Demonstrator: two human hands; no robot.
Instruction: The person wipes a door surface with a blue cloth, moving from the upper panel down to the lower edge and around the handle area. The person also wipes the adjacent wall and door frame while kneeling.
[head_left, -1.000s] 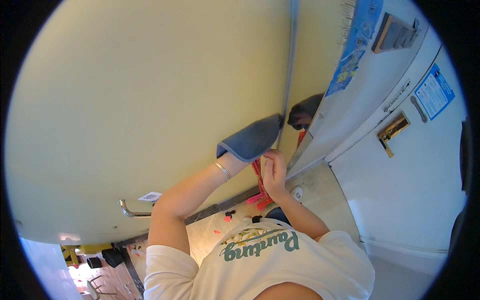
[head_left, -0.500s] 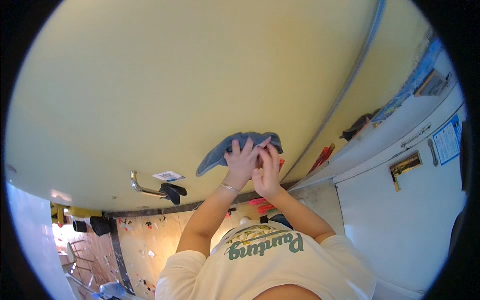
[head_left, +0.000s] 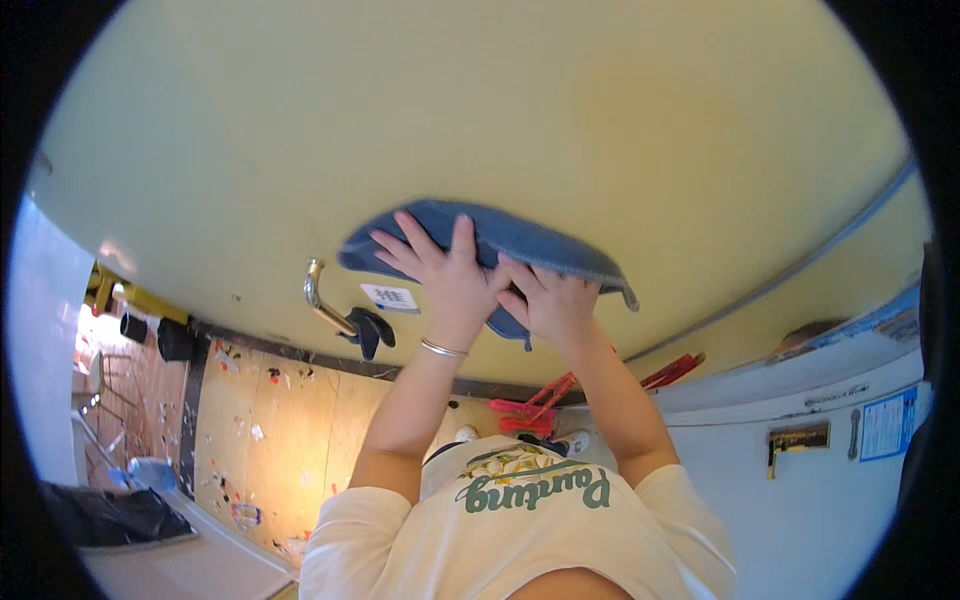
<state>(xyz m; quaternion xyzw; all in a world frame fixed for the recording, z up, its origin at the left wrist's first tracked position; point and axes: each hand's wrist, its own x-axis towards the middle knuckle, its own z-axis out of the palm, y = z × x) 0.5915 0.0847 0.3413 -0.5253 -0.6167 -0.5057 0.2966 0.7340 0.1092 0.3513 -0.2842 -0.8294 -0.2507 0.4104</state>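
Hands are pressing flat on a blue cloth (head_left: pixel 500 245) against a pale yellow door (head_left: pixel 480 120). The left hand (head_left: pixel 445 270) is spreading its fingers wide, palm down on the cloth's middle, gripping nothing and simply bearing on the fabric. The right hand (head_left: pixel 550 300) is lying just beside it, touching at the thumb side, fingers a little curled over the cloth's lower edge; whether it is pinching a fold there cannot be told.

Compared with a second ago, when the cloth was hanging bunched near the door's edge with the hands close under it, the cloth is now lying spread across the open face of the panel, well clear of that edge, with both palms on top. By that reading, the wiping of the door's broad surface is getting under way, with most of the panel not yet covered.

A silver bracelet (head_left: pixel 443 348) is showing on the left wrist. Left of the hands, a metal lever handle (head_left: pixel 325 300) is jutting from the door, with a small white sticker (head_left: pixel 390 296) beside it and a dark object (head_left: pixel 368 332) below that is too shadowed to identify. Red plastic clothes hangers (head_left: pixel 530 408) are hanging below the arms, partly hidden by the right forearm. The fisheye rim is bending the door frame (head_left: pixel 800 275) at right, and the littered floor (head_left: pixel 270 420) is blurring toward the lower left.
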